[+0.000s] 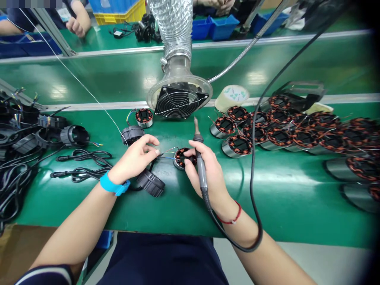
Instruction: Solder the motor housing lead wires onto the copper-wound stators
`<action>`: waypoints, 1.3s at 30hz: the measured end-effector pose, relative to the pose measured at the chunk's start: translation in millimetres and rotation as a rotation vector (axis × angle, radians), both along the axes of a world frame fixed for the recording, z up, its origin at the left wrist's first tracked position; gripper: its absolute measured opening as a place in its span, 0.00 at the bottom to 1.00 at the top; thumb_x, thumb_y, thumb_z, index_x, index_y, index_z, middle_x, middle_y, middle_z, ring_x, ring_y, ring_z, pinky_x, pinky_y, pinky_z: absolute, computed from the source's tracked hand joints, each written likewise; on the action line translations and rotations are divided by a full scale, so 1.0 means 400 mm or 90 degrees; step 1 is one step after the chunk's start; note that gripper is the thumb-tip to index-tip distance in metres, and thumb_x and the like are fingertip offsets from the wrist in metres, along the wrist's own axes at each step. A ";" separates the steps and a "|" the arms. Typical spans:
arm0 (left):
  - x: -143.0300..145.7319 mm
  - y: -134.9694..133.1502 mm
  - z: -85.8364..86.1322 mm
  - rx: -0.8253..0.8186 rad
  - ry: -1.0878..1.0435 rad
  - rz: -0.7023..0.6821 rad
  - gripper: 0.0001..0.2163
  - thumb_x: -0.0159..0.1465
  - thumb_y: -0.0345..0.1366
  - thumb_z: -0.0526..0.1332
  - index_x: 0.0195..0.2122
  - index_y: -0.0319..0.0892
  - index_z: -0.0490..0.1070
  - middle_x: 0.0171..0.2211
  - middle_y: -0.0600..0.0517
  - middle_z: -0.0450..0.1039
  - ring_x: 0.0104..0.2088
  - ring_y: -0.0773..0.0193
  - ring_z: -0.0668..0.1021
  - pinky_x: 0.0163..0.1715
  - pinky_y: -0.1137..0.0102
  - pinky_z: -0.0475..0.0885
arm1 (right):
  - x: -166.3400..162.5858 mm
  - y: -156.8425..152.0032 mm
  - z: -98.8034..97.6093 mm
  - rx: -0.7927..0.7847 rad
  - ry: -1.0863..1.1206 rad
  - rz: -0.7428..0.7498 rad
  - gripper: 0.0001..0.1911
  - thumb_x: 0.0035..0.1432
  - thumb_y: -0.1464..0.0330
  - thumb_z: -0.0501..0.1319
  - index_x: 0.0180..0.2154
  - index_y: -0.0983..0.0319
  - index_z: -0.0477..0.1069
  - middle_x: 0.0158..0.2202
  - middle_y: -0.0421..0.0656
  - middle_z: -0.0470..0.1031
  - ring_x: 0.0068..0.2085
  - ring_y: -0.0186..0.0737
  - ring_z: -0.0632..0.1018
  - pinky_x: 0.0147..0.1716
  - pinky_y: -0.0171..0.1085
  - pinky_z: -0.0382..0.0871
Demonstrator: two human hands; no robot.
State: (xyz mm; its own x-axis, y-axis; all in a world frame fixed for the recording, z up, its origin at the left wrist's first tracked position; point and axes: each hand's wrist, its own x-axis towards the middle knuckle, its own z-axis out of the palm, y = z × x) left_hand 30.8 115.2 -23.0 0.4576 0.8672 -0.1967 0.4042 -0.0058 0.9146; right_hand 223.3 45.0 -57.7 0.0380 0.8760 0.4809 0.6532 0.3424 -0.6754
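My right hand [206,172] is closed around a soldering iron [198,148], tip pointing up and away, while its fingers also touch a small stator with copper windings [181,157] on the green bench. My left hand [137,156] pinches the thin wires [166,155] that lead from that stator. A blue band sits on my left wrist, a red string on my right. A black round housing [151,183] lies just under my left hand, another one [132,133] behind it.
A fume extractor fan [179,101] on a silver duct stands behind the work spot. Several wound stators [268,130] crowd the right side. Black housings and coiled cables [80,162] lie left. Another person's hand [75,25] rests on the far bench.
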 end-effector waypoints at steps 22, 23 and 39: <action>0.095 0.018 0.074 -0.160 0.101 0.000 0.07 0.54 0.36 0.63 0.25 0.37 0.72 0.18 0.57 0.66 0.22 0.71 0.66 0.25 0.73 0.60 | 0.018 -0.005 0.005 -0.036 0.030 0.116 0.27 0.54 0.74 0.58 0.56 0.59 0.56 0.48 0.48 0.73 0.49 0.47 0.71 0.48 0.49 0.65; 0.099 0.022 0.075 -0.157 0.111 -0.011 0.07 0.54 0.36 0.63 0.24 0.37 0.71 0.18 0.57 0.65 0.21 0.71 0.65 0.25 0.73 0.60 | 0.019 -0.005 0.007 -0.036 0.038 0.111 0.27 0.54 0.74 0.58 0.56 0.59 0.56 0.48 0.48 0.73 0.48 0.47 0.71 0.49 0.49 0.65; 0.064 0.053 0.081 -0.308 0.061 -0.014 0.08 0.51 0.35 0.63 0.22 0.38 0.65 0.17 0.59 0.58 0.18 0.75 0.58 0.18 0.77 0.51 | 0.018 -0.008 0.010 -0.037 0.081 0.071 0.26 0.54 0.77 0.55 0.55 0.60 0.58 0.46 0.47 0.73 0.46 0.46 0.72 0.48 0.49 0.67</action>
